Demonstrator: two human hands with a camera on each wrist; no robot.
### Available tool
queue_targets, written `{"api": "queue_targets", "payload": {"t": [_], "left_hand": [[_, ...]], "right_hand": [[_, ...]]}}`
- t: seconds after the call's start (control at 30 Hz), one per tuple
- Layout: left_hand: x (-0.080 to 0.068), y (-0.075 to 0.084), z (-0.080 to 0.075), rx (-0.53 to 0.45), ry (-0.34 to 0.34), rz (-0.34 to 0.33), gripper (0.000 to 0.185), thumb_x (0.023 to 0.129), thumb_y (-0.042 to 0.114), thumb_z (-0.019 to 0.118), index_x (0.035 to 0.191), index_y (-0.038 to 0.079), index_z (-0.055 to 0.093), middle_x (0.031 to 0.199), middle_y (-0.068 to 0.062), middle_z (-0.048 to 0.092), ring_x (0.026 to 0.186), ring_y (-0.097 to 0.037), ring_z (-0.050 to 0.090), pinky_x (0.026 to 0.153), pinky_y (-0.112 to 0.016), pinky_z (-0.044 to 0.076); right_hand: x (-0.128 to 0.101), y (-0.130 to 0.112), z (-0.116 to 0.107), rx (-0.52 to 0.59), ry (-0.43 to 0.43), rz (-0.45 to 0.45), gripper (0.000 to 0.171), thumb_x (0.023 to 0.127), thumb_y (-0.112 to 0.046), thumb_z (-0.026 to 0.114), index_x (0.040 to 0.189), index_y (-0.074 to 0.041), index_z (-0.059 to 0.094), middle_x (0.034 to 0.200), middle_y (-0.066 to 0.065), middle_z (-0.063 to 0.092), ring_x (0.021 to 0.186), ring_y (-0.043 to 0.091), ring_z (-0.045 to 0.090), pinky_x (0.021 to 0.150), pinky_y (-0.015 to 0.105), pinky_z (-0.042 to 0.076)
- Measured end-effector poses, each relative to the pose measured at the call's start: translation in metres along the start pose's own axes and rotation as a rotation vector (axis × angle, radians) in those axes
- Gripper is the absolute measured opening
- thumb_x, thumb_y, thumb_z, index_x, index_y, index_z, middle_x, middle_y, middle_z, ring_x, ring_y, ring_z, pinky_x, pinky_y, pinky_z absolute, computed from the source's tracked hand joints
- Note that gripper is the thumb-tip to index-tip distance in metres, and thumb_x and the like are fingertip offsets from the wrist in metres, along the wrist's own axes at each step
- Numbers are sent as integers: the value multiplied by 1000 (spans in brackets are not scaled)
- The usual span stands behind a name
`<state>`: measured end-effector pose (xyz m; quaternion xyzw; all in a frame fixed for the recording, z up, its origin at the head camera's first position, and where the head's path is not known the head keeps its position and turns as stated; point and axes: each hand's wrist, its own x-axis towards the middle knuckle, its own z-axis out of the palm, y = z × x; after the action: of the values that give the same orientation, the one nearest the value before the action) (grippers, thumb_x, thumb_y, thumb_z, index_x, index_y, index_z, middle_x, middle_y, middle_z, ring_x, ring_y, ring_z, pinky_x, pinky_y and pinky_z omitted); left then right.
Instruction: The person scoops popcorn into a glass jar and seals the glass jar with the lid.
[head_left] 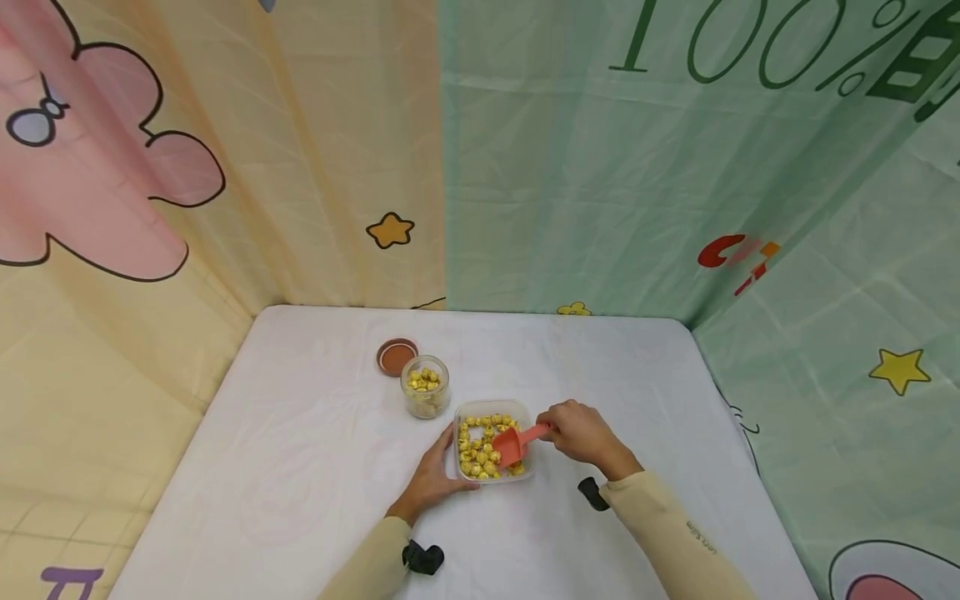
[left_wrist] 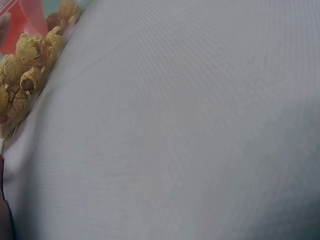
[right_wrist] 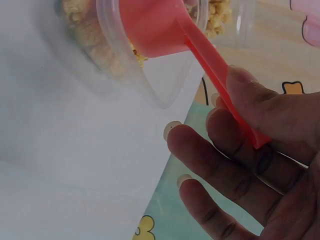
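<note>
A clear plastic container (head_left: 525,414) of yellow popcorn (head_left: 476,454) sits on the white table (head_left: 300,467). My left hand (head_left: 448,463) holds its near-left corner, fingers along the left wall and thumb at the front edge. My right hand (head_left: 553,430) pinches the handle of an orange-red scoop (head_left: 513,447), whose bowl dips into the popcorn. In the right wrist view the thumb (right_wrist: 260,102) presses the scoop handle (right_wrist: 215,75) against the fingers (right_wrist: 220,150), over the container rim (right_wrist: 150,90). The left wrist view shows popcorn (left_wrist: 22,80) behind the container wall and bare tablecloth (left_wrist: 190,130).
A small glass jar (head_left: 425,387) holding popcorn stands just behind and left of the container. Its brown lid (head_left: 397,357) lies beyond it. Printed fabric walls (head_left: 600,167) enclose the table at the back and both sides.
</note>
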<state>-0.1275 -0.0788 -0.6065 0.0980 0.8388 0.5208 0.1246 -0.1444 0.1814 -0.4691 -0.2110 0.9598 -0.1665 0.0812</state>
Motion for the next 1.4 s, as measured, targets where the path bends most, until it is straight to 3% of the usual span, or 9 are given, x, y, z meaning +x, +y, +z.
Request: {"api": "queue_targets", "payload": {"t": [0.23, 0.7, 1.0, 1.2, 1.4], "left_hand": [[-1, 0, -1, 0, 4, 16, 112, 65, 27, 91, 151, 1, 24, 150, -23, 35, 138, -41, 32, 112, -57, 29], [0, -3, 0, -24, 13, 2, 111, 66, 29, 90, 151, 2, 24, 150, -21, 36, 138, -39, 32, 112, -56, 28], [1, -2, -1, -36, 10, 25, 110, 66, 29, 90, 151, 3, 24, 150, -20, 36, 138, -39, 33, 112, -57, 28], [0, -2, 0, -31, 10, 20, 110, 66, 29, 90, 151, 2, 25, 151, -21, 35, 138, -39, 32, 112, -56, 28], [0, -3, 1, -37, 9, 15, 110, 66, 28, 90, 151, 3, 25, 151, -20, 35, 138, -39, 32, 112, -56, 28]], "right_hand": [[-4, 10, 17, 109, 31, 72, 4, 86, -17, 73, 85, -13, 74, 65, -10, 53, 58, 8, 43, 50, 20, 36], [-11, 23, 62, 241, 211, 19, 8, 83, -12, 74, 91, -10, 74, 71, -9, 59, 60, 5, 43, 54, 19, 38], [-9, 22, 79, 313, 257, -7, 12, 85, -17, 72, 95, -10, 75, 74, -8, 62, 61, 3, 44, 53, 18, 41], [-8, 27, 85, 432, 264, -43, 16, 88, -16, 69, 99, -7, 74, 73, -7, 61, 58, 1, 48, 49, 20, 46], [-8, 36, 91, 539, 240, -23, 20, 89, -19, 67, 103, -7, 73, 76, -5, 61, 58, 5, 52, 51, 22, 49]]}}
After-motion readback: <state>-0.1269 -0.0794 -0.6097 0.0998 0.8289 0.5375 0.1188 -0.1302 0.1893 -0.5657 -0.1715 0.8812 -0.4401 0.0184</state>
